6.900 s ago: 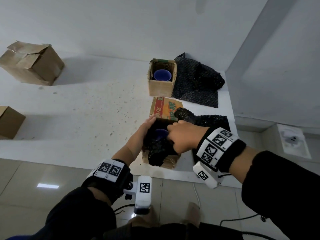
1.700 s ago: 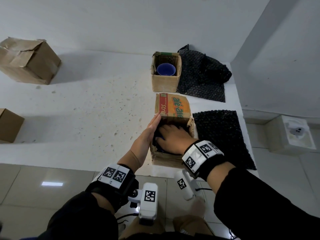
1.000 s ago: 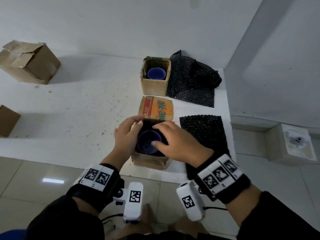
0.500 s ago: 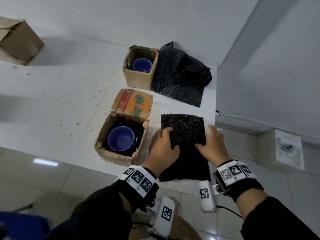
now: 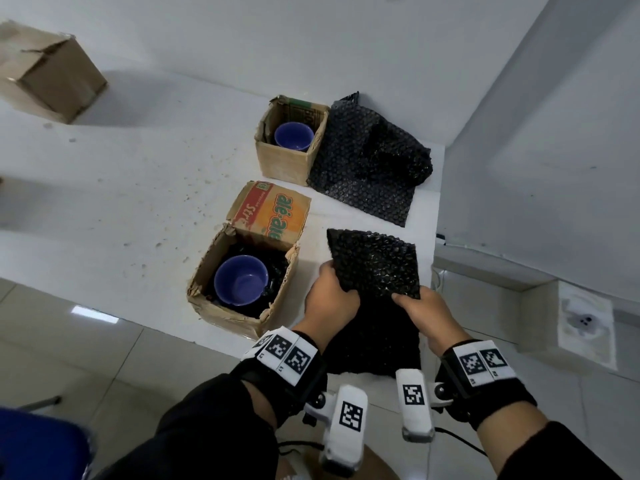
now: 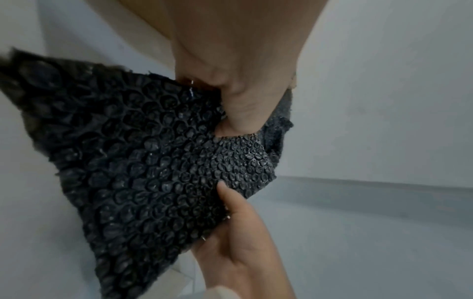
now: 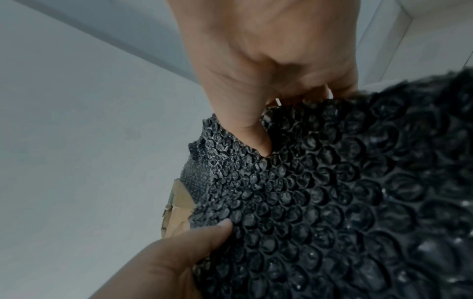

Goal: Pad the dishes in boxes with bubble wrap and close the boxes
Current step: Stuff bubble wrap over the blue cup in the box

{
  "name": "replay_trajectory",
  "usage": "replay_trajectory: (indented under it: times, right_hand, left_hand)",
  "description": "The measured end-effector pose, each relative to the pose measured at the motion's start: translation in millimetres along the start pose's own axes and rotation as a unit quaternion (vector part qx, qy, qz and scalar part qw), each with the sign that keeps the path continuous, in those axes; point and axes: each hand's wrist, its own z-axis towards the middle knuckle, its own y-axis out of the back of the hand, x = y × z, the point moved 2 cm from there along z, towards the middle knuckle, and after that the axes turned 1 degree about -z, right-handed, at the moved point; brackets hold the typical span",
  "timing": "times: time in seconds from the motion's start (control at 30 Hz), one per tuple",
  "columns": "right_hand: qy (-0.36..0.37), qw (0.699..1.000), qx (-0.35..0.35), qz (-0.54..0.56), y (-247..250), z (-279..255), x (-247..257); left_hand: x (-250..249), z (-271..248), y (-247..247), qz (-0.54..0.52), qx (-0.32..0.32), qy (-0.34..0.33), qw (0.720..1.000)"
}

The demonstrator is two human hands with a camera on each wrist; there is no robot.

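Both hands grasp one sheet (image 5: 377, 271) of black bubble wrap and hold it raised over the near right part of the white table (image 5: 138, 188). The left hand (image 5: 330, 299) grips its left edge, with the fingers curled round the edge; in the left wrist view the thumb (image 6: 243, 109) presses on the bubbles from above. The right hand (image 5: 424, 315) pinches the right edge, thumb (image 7: 252, 139) on one face and fingers behind. The lower part of the sheet hangs down past the table edge, between the two wrists.

At 9 o'clock from the sheet, just beside it, stands the near box (image 5: 239, 306), open. A blue bowl (image 5: 240, 280) sits in it upright, with black wrap around it on the inside. The far flap (image 5: 272, 211) with orange print stands up at 12 o'clock of this box.

Further at 12 o'clock is the far box (image 5: 285, 161), also open, with a second bowl (image 5: 294, 136) inside. A crumpled wrap (image 5: 370, 161) lies at 3 o'clock of it, touching its side.

At 10 o'clock, well apart, a closed box (image 5: 48, 77) sits by the wall.
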Motion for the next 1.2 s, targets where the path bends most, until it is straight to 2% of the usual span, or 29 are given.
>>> replay_trajectory:
  times: [0.13,0.33,0.5,0.67,0.8,0.93,1.07,1.13,1.17,1.2]
  right_hand:
    - [0.028,0.997,-0.010,0.065,8,-13,25]
    - [0.086,0.988,-0.006,0.127,1,-41,82]
    - [0.127,0.981,0.023,0.145,-36,-72,116]
    - [0.162,0.983,0.020,0.085,-81,-87,122]
    - [0.161,0.986,-0.025,0.032,-106,-88,114]
    - [0.156,0.979,-0.094,-0.088,-118,-93,105]
    - [0.172,0.956,-0.185,-0.150,-124,-102,101]
    - [0.270,0.907,-0.261,-0.190,-124,-110,109]
    - [0.340,0.868,-0.286,-0.221,-126,-115,115]
    - [0.406,0.832,-0.281,-0.253,-129,-120,124]
  left_hand:
    - [-29,-10,21,-0.016,-0.013,-0.077,0.997]
    - [-52,-25,86,-0.007,-0.087,-0.169,0.982]
    - [-32,-20,153,0.017,-0.139,-0.163,0.977]
    - [7,-9,201,0.040,-0.141,-0.125,0.981]
    - [32,-2,215,0.108,-0.126,-0.119,0.979]
    - [49,9,216,0.166,-0.135,-0.136,0.967]
    - [56,18,216,0.192,-0.122,-0.160,0.961]
    - [61,24,216,0.192,-0.109,-0.177,0.959]
    - [63,27,216,0.191,-0.101,-0.182,0.959]
    - [64,29,216,0.189,-0.095,-0.185,0.960]
